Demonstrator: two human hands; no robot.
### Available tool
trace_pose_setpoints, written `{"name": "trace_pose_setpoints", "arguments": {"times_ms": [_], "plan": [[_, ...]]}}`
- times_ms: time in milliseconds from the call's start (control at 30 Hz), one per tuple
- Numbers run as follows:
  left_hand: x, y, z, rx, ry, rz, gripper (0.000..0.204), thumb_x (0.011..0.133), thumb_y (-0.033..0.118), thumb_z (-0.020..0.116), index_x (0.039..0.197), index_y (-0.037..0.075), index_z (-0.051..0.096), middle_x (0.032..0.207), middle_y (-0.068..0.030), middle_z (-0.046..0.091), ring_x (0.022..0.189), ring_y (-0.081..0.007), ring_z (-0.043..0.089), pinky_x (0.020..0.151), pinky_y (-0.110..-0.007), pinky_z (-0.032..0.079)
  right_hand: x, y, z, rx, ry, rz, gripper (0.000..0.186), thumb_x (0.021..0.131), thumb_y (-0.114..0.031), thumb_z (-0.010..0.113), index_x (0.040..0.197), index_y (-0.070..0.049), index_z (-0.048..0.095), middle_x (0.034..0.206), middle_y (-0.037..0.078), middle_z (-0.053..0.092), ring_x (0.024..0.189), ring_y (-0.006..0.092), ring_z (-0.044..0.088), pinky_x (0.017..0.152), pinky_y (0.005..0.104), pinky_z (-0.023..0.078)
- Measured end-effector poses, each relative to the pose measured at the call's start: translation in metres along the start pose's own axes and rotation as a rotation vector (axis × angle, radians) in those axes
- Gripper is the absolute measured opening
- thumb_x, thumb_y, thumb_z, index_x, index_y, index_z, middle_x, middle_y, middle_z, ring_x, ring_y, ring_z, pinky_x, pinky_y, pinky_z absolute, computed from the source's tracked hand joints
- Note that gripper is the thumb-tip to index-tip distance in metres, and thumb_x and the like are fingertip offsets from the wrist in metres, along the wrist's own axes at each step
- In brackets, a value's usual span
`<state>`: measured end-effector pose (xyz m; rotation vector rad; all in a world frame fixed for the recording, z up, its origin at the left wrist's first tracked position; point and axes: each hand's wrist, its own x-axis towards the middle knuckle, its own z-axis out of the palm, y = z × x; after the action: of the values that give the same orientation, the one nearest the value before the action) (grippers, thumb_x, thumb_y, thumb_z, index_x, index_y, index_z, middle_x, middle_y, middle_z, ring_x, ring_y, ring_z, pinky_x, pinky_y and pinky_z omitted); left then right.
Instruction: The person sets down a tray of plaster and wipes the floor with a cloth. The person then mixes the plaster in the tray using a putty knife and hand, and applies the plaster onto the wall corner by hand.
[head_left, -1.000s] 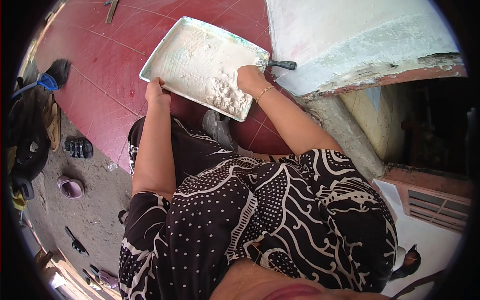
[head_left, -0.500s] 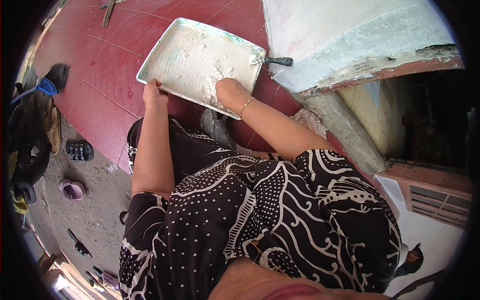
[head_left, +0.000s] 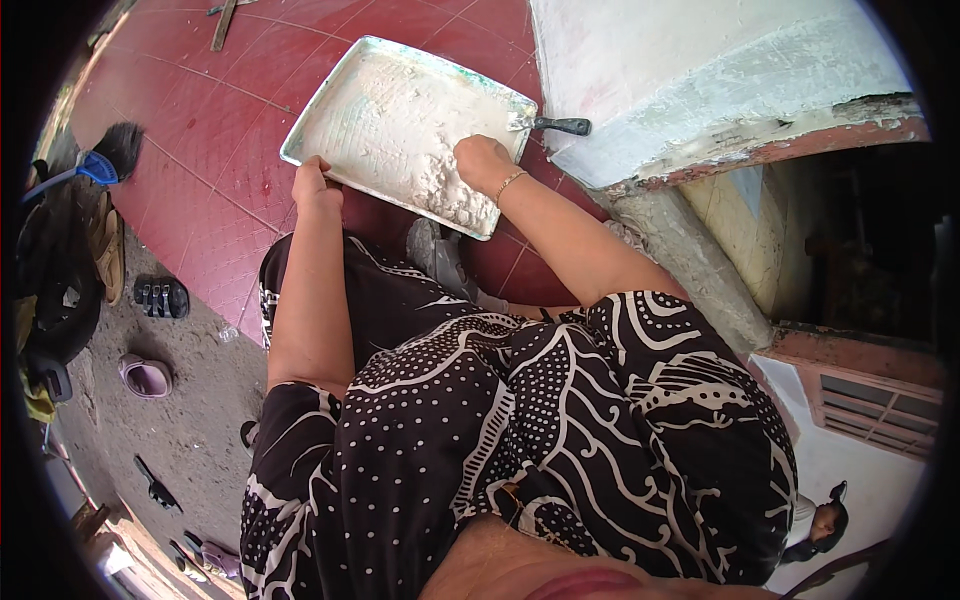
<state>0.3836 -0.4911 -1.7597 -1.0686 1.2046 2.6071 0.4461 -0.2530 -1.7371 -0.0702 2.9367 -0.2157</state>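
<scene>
A white rectangular tray (head_left: 450,71) is tilted on the red floor in front of me, spread with thick off-white paste (head_left: 385,125). My left hand (head_left: 315,187) grips its near left rim, thumb on top. Inside the tray my right hand (head_left: 486,167) is closed and down at the paste near the right side; whatever its fingers hold is hidden. Lumpy, ridged paste lies just beside that hand. A putty knife (head_left: 562,125) with a dark handle rests across the right rim, its blade smeared with paste.
A painted wall (head_left: 650,90) with a chipped lower edge stands close on the right. Red tiles (head_left: 220,120) surround the tray. To the left are a broom (head_left: 95,168), sandals (head_left: 160,298) and a purple clog (head_left: 145,377). Another person (head_left: 825,525) is at lower right.
My right hand has moved right and slightly up within the tray, uncovering ridged paste. My left hand keeps its hold on the rim; the tray appears slightly farther right.
</scene>
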Motion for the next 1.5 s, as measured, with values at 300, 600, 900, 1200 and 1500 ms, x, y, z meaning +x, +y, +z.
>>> {"name": "trace_pose_setpoints", "arguments": {"times_ms": [300,600,900,1200,1500], "plan": [[0.01,0.0,-0.006,-0.017,0.01,-0.008,0.011,0.063,-0.007,0.047,0.072,-0.003,0.047,0.078,-0.0116,0.046,0.07,-0.0279,0.051,0.066,-0.042,0.046,-0.033,-0.015,-0.015,-0.179,-0.291,-0.067,0.055,0.056,-0.031,0.077,0.093,0.006,0.058,0.089,0.016,0.063,0.09,0.0294,0.061,0.076,0.0373,0.048],[0.019,-0.006,-0.011,-0.021,-0.004,-0.015,0.007,0.064,-0.006,0.046,0.07,-0.003,0.045,0.077,-0.0116,0.045,0.072,-0.0274,0.049,0.069,-0.043,0.045,-0.035,-0.009,-0.002,-0.227,-0.206,-0.108,0.042,0.051,-0.035,0.078,0.076,-0.004,0.065,0.081,0.012,0.064,0.081,0.0254,0.061,0.082,0.0382,0.037],[0.005,-0.017,0.001,-0.039,-0.015,-0.029,0.015,0.063,-0.007,0.043,0.077,-0.004,0.045,0.083,-0.0135,0.046,0.076,-0.0306,0.05,0.074,-0.046,0.045,-0.032,0.009,-0.023,-0.255,-0.25,-0.055,0.033,0.052,-0.031,0.076,0.073,-0.008,0.066,0.073,0.009,0.064,0.076,0.0231,0.061,0.077,0.0356,0.034],[0.01,-0.01,0.001,-0.05,-0.014,-0.031,0.014,0.062,-0.007,0.044,0.076,-0.003,0.045,0.081,-0.0126,0.045,0.075,-0.03,0.05,0.073,-0.046,0.045,-0.03,0.005,-0.016,-0.243,-0.134,-0.04,0.023,0.056,-0.026,0.072,0.071,-0.009,0.067,0.077,0.007,0.064,0.086,0.0218,0.056,0.075,0.0335,0.034],[-0.001,-0.012,0.003,-0.028,-0.011,-0.019,0.013,0.063,-0.006,0.045,0.075,-0.003,0.045,0.076,-0.0119,0.046,0.071,-0.0295,0.051,0.068,-0.045,0.046,-0.017,0.031,0.003,-0.258,-0.025,-0.052,0.015,0.07,-0.011,0.054,0.075,-0.005,0.067,0.082,0.013,0.064,0.089,0.0241,0.057,0.076,0.0365,0.041]]}}
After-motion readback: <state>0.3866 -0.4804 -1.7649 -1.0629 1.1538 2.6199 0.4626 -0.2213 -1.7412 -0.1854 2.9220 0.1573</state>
